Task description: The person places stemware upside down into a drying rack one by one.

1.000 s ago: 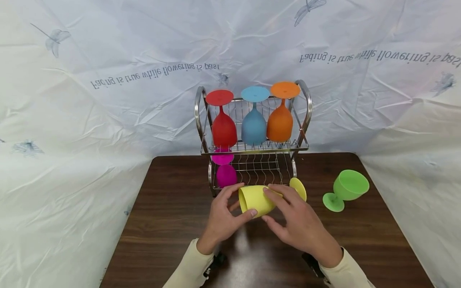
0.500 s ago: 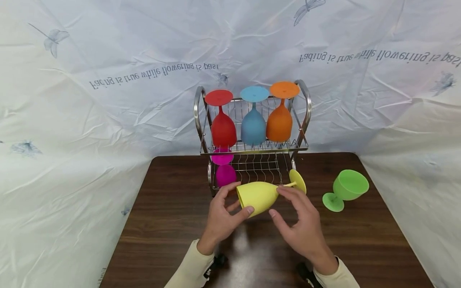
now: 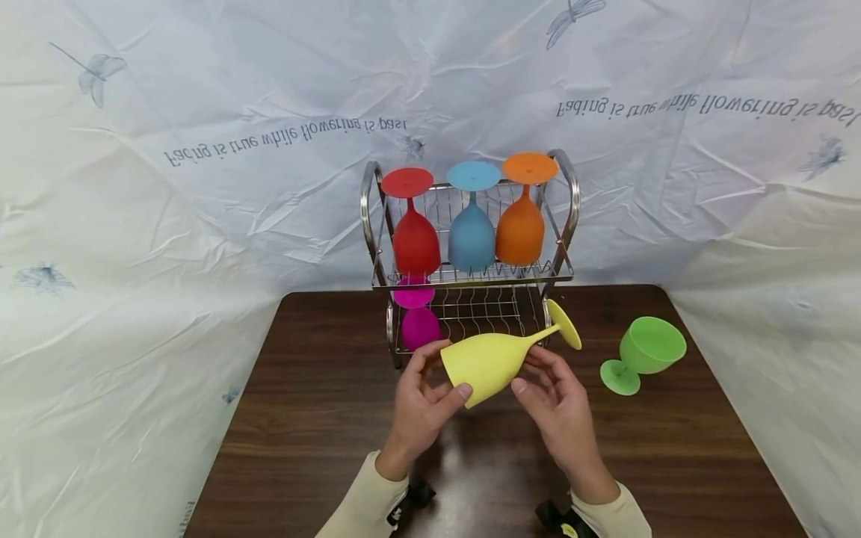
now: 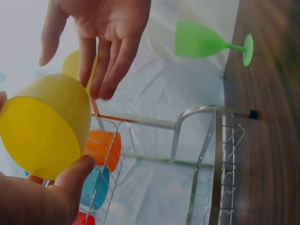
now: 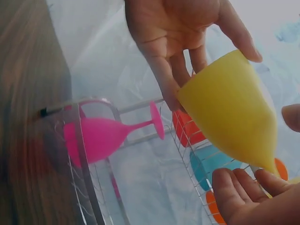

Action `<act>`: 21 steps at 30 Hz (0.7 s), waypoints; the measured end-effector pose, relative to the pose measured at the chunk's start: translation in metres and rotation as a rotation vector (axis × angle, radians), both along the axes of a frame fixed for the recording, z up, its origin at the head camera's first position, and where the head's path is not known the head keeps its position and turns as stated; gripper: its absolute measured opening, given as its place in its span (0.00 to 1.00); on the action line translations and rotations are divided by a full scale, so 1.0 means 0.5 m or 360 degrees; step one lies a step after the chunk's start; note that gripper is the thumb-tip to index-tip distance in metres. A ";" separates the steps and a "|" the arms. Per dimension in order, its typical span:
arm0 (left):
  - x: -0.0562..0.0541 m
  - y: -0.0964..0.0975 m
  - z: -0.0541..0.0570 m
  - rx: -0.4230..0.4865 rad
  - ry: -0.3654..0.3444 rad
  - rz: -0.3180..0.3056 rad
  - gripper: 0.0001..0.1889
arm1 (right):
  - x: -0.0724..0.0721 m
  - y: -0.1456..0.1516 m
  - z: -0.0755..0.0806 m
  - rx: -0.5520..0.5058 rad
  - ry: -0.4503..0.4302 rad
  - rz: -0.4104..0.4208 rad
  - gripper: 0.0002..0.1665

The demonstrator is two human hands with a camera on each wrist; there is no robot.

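A yellow plastic goblet (image 3: 487, 362) lies tilted on its side in the air, its mouth to the left and its foot up to the right. My left hand (image 3: 422, 392) holds it by the rim, thumb in front and fingers behind, as the right wrist view (image 5: 187, 28) of that left hand also shows. My right hand (image 3: 558, 403) is under the narrow end of the bowl and the stem. Its fingers (image 5: 236, 190) lie loosely extended along the underside, touching near the stem, while the thumb stands apart from the bowl.
Behind the hands stands a two-tier metal rack (image 3: 471, 284). Upside-down red (image 3: 417, 243), blue (image 3: 472, 239) and orange goblets (image 3: 521, 235) fill its upper tier; a magenta goblet (image 3: 421, 329) is at the lower left. A green goblet (image 3: 651, 346) stands on the wooden table (image 3: 303, 433) at right.
The yellow goblet's foot has swung up and slightly right. My right hand has slid off the bowl's upper side to beneath the stem; my left hand keeps its hold on the rim.
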State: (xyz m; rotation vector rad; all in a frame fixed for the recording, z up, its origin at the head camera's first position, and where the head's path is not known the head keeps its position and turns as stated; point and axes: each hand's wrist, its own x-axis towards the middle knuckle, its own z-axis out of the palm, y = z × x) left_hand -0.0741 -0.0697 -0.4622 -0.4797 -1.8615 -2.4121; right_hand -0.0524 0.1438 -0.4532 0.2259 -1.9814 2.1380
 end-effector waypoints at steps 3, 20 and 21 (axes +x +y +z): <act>0.004 0.005 -0.003 0.0045 0.0001 -0.0021 0.35 | -0.006 -0.003 0.000 -0.0117 -0.0050 0.0052 0.30; 0.005 0.028 -0.025 0.0330 0.0096 -0.0130 0.38 | -0.012 -0.028 0.010 -0.0543 -0.0019 0.0314 0.34; 0.005 0.028 -0.026 0.0335 0.0103 -0.0136 0.38 | -0.012 -0.029 0.010 -0.0544 -0.0025 0.0313 0.34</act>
